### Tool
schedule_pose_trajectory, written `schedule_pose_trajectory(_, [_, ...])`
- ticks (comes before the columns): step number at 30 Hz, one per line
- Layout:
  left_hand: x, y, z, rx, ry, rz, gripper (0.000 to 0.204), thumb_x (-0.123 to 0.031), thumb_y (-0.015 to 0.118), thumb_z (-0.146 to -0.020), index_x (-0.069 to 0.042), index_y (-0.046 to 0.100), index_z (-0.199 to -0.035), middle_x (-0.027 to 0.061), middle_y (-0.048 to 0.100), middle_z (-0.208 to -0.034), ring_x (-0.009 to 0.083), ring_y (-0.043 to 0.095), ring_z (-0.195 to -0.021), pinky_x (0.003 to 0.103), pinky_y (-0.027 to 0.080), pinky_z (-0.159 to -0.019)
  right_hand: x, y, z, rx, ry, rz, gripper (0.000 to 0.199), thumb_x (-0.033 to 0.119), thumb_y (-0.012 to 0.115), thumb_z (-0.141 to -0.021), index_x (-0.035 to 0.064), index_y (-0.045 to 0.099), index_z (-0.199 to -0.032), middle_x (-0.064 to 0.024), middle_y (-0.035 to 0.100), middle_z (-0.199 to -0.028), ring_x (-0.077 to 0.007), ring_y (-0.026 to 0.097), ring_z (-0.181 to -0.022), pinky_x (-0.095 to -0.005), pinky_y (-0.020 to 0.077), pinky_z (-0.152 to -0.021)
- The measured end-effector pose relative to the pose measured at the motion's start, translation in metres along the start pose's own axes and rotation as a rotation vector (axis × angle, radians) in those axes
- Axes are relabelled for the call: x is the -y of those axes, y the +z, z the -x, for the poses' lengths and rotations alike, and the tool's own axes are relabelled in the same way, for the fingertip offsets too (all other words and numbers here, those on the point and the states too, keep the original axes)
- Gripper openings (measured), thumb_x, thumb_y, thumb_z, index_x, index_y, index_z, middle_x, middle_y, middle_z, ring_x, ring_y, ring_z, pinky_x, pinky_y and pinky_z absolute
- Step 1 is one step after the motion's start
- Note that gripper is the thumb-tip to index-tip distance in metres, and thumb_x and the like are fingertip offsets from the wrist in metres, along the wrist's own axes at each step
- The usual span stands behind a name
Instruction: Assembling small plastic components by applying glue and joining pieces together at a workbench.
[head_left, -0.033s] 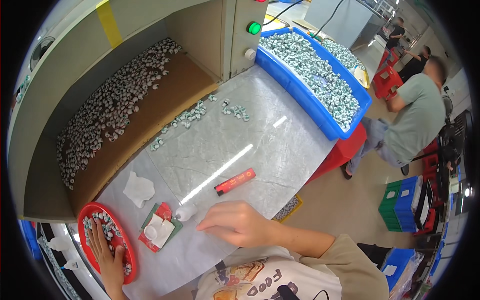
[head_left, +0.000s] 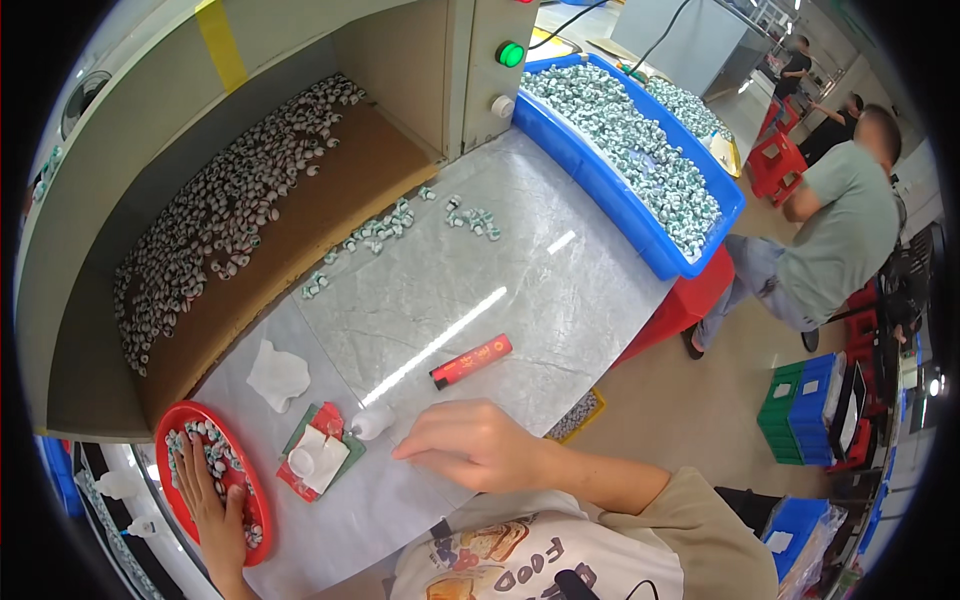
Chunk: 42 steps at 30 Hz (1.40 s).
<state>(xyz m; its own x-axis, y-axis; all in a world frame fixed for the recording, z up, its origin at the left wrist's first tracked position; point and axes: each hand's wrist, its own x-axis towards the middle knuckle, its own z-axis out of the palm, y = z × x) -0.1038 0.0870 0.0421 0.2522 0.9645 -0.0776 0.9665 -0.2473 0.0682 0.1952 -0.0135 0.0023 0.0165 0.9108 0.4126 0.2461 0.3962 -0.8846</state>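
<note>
My left hand [head_left: 212, 510] lies flat with fingers stretched out in a red oval tray [head_left: 262, 487], touching small white-and-green pieces [head_left: 213, 445] in it. Over the table's near edge, my right hand [head_left: 470, 445] is closed, thumb and fingers pressed together; anything inside them is hidden. Just left of its fingertips lies a small white bottle [head_left: 371, 423]. Beside that, a round white cap [head_left: 303, 461] rests on white paper, on top of a red and green packet [head_left: 349, 455]. Beyond the right hand is a red lighter-shaped stick [head_left: 471, 362] with a black end.
An open box-like cabinet [head_left: 390, 130] holds a heap of small pieces [head_left: 200, 220]. More loose pieces [head_left: 375, 230] lie along its front edge. A crumpled white tissue [head_left: 278, 376] lies near the tray. At the right, a blue bin [head_left: 655, 255] is full of pieces; a person [head_left: 840, 230] sits beyond it.
</note>
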Motion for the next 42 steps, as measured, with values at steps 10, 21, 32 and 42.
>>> schedule_pose_trajectory(10, [0.013,-0.009,-0.008,0.081,0.094,0.007,0.057,-0.01,0.045,-0.078,-0.01,0.028,-0.132,0.0103,0.022,-0.139,0.027,0.011,-0.131,0.039,0.011,-0.105,0.0,-0.001,-0.002,0.021,0.002,-0.001,0.008,0.002,0.059,-0.072,0.0014,0.06,-0.08,-0.0089,0.059,-0.071,-0.0234,0.056,-0.063,-0.0313,0.0437,-0.055])
schedule_pose_trajectory(21, [-0.034,-0.087,-0.127,0.201,0.31,0.404,0.041,-0.028,0.049,-0.084,-0.002,0.046,-0.116,0.0158,0.052,-0.113,0.028,0.048,-0.107,0.032,0.035,-0.091,0.003,-0.004,-0.006,0.089,0.074,0.01,0.016,-0.007,0.057,-0.066,-0.0005,0.062,-0.081,-0.0109,0.06,-0.073,-0.021,0.056,-0.061,-0.0276,0.0416,-0.053])
schedule_pose_trajectory(32, [-0.09,0.03,-0.344,-0.451,0.469,0.106,0.054,-0.041,0.043,-0.085,-0.003,0.037,-0.124,0.0207,0.038,-0.125,0.0353,0.034,-0.118,0.04,0.029,-0.097,0.004,-0.003,-0.01,0.068,0.153,-0.019,0.019,-0.008,0.059,-0.065,-0.0009,0.063,-0.082,-0.0111,0.06,-0.072,-0.0201,0.056,-0.06,-0.027,0.0415,-0.051])
schedule_pose_trajectory(42, [-0.082,0.026,-0.362,-0.483,0.733,0.303,0.025,-0.024,0.05,-0.084,-0.013,0.053,-0.107,0.0083,0.052,-0.11,0.0268,0.05,-0.101,0.037,0.041,-0.083,0.002,-0.006,-0.016,0.117,0.199,-0.026,0.022,-0.007,0.059,-0.063,0.0007,0.063,-0.083,-0.0094,0.06,-0.074,-0.0222,0.056,-0.062,-0.029,0.0427,-0.052])
